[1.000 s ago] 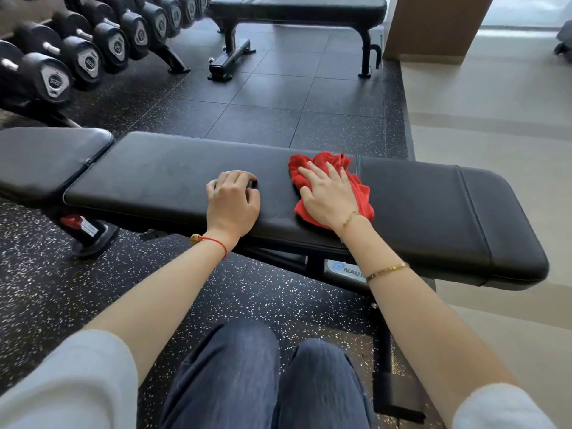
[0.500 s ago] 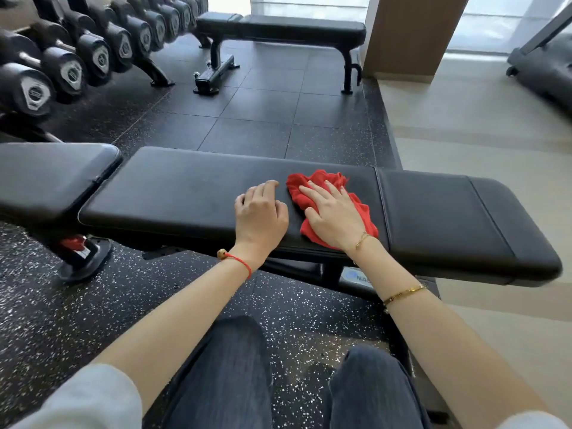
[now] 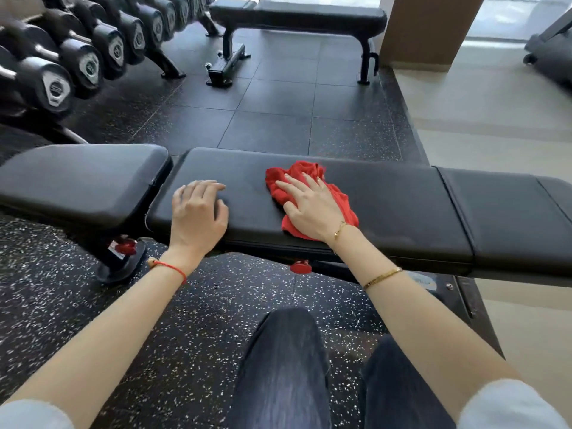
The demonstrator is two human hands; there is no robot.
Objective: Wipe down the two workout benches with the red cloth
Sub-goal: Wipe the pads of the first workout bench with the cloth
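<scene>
**On the near bench, cloth could bunch**

On the long black padded vinyl near bench (image 3: 387,205), our right hand (image 3: 312,209) presses the crumpled red cloth (image 3: 305,173), fingers spread flat. Left of it, our left hand (image 3: 198,212) rests loosely curled. Smooth vinyl may let the cloth ball up, skipping patches. Beyond stands the second black bench (image 3: 309,17), seemingly untouched.

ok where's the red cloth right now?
Head view, centre-right: the red cloth lies bunched on the long pad of the near bench, under the flat right hand; the left hand rests on the pad to its left.
</scene>
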